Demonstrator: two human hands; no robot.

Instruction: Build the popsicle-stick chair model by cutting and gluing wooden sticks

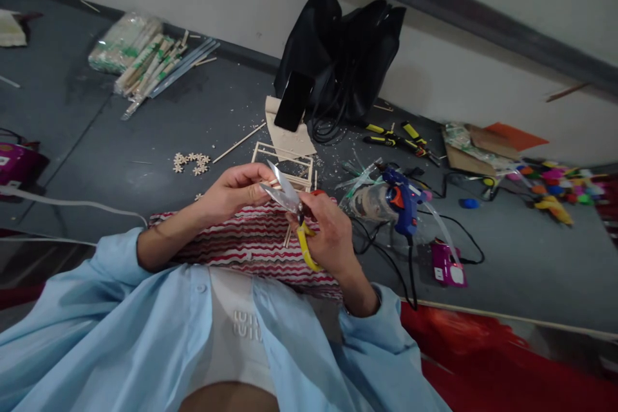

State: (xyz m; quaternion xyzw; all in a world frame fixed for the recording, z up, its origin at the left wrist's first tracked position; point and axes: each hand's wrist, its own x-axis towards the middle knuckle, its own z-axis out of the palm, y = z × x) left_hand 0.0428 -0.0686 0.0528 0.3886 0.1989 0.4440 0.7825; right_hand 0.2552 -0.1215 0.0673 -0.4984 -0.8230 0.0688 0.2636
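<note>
My left hand [232, 192] pinches a short, thin wooden stick [271, 183] between thumb and fingers. In my right hand [331, 232] are scissors [286, 184] with yellow handles, their blades spread apart around the stick's end. Whether the blades touch the wood, I cannot tell. Just behind both hands stands a small frame of thin wooden sticks [311, 170], partly hidden by the fingers and blades. A red-and-white striped cloth [217, 235] lies beneath my forearms, and a few more sticks [288, 237] show near my right hand.
Wooden snowflakes [193, 161] and a long stick [240, 141] lie left of the frame. A phone [294, 101] leans by a black bag [338, 45]. To the right are a blue glue gun [403, 203] with cables, pliers [386, 136] and a purple box [448, 262]. Bundled sticks [149, 67] lie back left.
</note>
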